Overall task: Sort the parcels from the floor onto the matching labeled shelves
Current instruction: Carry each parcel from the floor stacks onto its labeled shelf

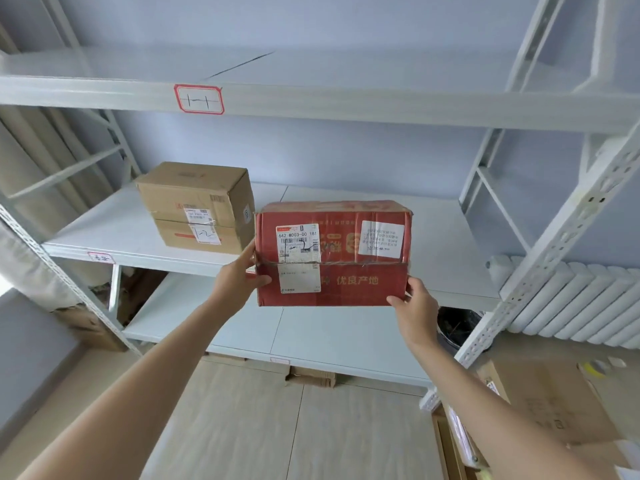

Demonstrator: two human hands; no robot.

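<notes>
Holding: I have the red parcel (332, 252) up between both hands, in front of the middle shelf (104, 233) of the white rack, its labelled face turned towards me.
Left hand (239, 277): clamped on the parcel's left edge, thumb across the front face near the tape seam, fingers out of sight behind the edge.
Right hand (417, 303): pinching the parcel's lower right corner, thumb on the front, fingertips curled round the side.
Red parcel: a white shipping label (298, 242) sits on the left part of its front face with "642 M003-00 181" printed and a handwritten mark over the barcode; a second white sticker (381, 239) sits near the upper right corner. Whether its base touches the shelf I cannot tell.
Brown parcel (199, 207): standing on the middle shelf towards its left end, just beside the red one, with "1-2" written on its label.
Top shelf (381, 98): a red-bordered tag (199, 98) on its front edge reads "1-1".
Middle shelf tag (100, 257): on the front edge near the left corner; writing too blurred to read.
Lower shelf (207, 313): visible below the parcel.
Radiator (571, 299): white, against the wall to the right of the rack.
Floor: flattened cardboard (554, 403) lies at the lower right.
</notes>
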